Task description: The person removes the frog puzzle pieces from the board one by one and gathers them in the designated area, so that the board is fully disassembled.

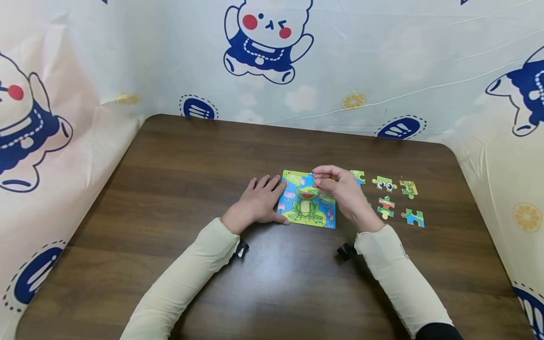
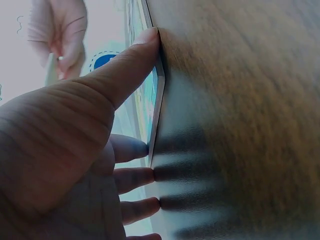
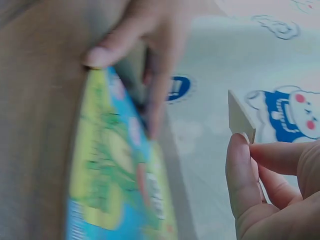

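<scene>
A square frog jigsaw puzzle (image 1: 307,210) lies on the table, with bright blue, green and yellow printing. Along its left edge rests my left hand (image 1: 262,200), fingers spread, the thumb touching the near left corner. The left wrist view shows that thumb and the fingertips against the thin edge of the puzzle board (image 2: 159,82). Over the upper part of the puzzle, my right hand (image 1: 346,192) pinches a jigsaw piece (image 3: 240,119) between thumb and fingers. The piece is raised above the board, its pale side showing in the right wrist view.
Right of the puzzle lie several loose pieces, among them an eyes piece (image 1: 384,183), a green-brown piece (image 1: 409,188), a red-striped piece (image 1: 386,208) and a blue piece (image 1: 413,217). Another piece (image 1: 358,176) is partly behind my right hand. A printed cloth (image 1: 272,104) surrounds the brown table (image 1: 272,283).
</scene>
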{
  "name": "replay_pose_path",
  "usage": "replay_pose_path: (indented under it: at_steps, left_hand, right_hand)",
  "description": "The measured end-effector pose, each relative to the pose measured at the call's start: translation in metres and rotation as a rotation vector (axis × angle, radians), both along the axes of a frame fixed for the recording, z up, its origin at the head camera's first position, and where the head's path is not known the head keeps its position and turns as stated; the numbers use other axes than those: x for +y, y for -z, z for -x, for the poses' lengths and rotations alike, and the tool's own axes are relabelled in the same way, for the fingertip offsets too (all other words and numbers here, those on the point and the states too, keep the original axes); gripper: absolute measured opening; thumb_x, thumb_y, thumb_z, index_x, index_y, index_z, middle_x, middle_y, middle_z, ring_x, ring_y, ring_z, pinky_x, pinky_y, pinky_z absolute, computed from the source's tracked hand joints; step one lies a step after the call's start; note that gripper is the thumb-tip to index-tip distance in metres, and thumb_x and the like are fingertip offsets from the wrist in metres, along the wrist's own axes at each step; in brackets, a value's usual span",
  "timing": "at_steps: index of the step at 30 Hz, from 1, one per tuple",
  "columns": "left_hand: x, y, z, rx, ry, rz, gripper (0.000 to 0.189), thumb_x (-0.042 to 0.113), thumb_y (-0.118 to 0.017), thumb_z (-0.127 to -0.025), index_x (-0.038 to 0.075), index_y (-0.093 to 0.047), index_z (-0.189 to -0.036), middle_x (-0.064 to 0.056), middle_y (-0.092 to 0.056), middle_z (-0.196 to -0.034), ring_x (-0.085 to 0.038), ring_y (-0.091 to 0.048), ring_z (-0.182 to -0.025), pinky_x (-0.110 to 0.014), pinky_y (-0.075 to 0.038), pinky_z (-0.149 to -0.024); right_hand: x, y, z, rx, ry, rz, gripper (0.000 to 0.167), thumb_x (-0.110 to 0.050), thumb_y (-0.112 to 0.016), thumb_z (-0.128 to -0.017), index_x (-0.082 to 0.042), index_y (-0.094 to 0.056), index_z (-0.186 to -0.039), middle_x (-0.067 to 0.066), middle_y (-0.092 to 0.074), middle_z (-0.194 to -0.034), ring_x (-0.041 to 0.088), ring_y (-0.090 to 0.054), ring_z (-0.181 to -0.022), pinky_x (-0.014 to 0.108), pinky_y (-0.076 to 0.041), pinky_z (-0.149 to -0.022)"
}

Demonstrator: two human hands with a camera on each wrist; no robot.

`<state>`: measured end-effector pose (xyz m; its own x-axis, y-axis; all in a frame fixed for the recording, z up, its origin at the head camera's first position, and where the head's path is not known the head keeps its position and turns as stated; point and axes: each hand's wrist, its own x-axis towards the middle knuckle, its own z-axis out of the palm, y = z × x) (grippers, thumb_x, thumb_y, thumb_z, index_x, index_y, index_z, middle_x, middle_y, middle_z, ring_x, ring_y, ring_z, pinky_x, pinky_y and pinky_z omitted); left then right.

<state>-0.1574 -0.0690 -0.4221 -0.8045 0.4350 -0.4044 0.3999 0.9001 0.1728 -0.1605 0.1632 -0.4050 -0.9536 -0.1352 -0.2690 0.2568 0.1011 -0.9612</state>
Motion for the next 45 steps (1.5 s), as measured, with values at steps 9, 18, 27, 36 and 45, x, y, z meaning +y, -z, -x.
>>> replay_pose_path:
  at_steps: [9, 18, 27, 36, 45]
  left_hand:
    - [-0.002, 0.002, -0.002, 0.003, -0.004, -0.022, 0.109, 0.071, -0.069, -0.083, 0.021, -0.016, -0.165, -0.007, -0.011, -0.172, -0.035, -0.012, -0.158, -0.057, -0.012, -0.126]
    - [-0.002, 0.004, -0.002, -0.007, 0.002, -0.035, 0.109, 0.071, -0.069, -0.083, 0.021, -0.016, -0.165, -0.007, -0.011, -0.172, -0.036, -0.011, -0.158, -0.057, -0.014, -0.126]
    - [-0.002, 0.004, -0.001, -0.004, 0.016, -0.036, 0.109, 0.070, -0.068, -0.084, 0.020, -0.015, -0.165, -0.007, -0.010, -0.173, -0.035, -0.010, -0.159, -0.057, -0.013, -0.126]
    - [-0.002, 0.004, -0.003, 0.006, 0.027, -0.024, 0.108, 0.071, -0.066, -0.085, 0.019, -0.014, -0.165, -0.008, -0.009, -0.173, -0.035, -0.009, -0.159, -0.056, -0.013, -0.127]
    - [-0.002, 0.003, -0.002, 0.001, 0.028, -0.018, 0.108, 0.071, -0.066, -0.086, 0.020, -0.013, -0.165, -0.007, -0.008, -0.173, -0.035, -0.009, -0.159, -0.057, -0.013, -0.127]
  right_hand:
    - [0.015, -0.020, 0.003, -0.024, 0.055, 0.217, 0.032, 0.000, -0.064, -0.097, -0.011, -0.062, -0.127, -0.002, -0.068, -0.105, 0.009, -0.069, -0.092, 0.022, -0.059, -0.082]
    - [0.019, -0.017, 0.005, -0.125, 0.062, 0.434, 0.026, 0.004, -0.059, -0.099, -0.006, -0.064, -0.122, -0.001, -0.073, -0.100, 0.008, -0.072, -0.088, 0.019, -0.059, -0.077]
    - [0.032, -0.020, 0.004, -0.159, 0.054, 0.512, 0.022, 0.004, -0.059, -0.099, -0.011, -0.071, -0.108, 0.000, -0.072, -0.098, 0.010, -0.071, -0.084, 0.023, -0.060, -0.073]
    - [0.054, -0.026, -0.001, -0.201, 0.046, 0.582, 0.019, 0.001, -0.060, -0.099, -0.010, -0.072, -0.108, 0.000, -0.072, -0.097, 0.011, -0.070, -0.082, 0.029, -0.062, -0.077]
    - [0.078, -0.027, -0.010, -0.205, 0.075, 0.653, 0.021, 0.003, -0.058, -0.100, -0.010, -0.073, -0.106, 0.001, -0.073, -0.095, 0.013, -0.073, -0.077, 0.032, -0.063, -0.072]
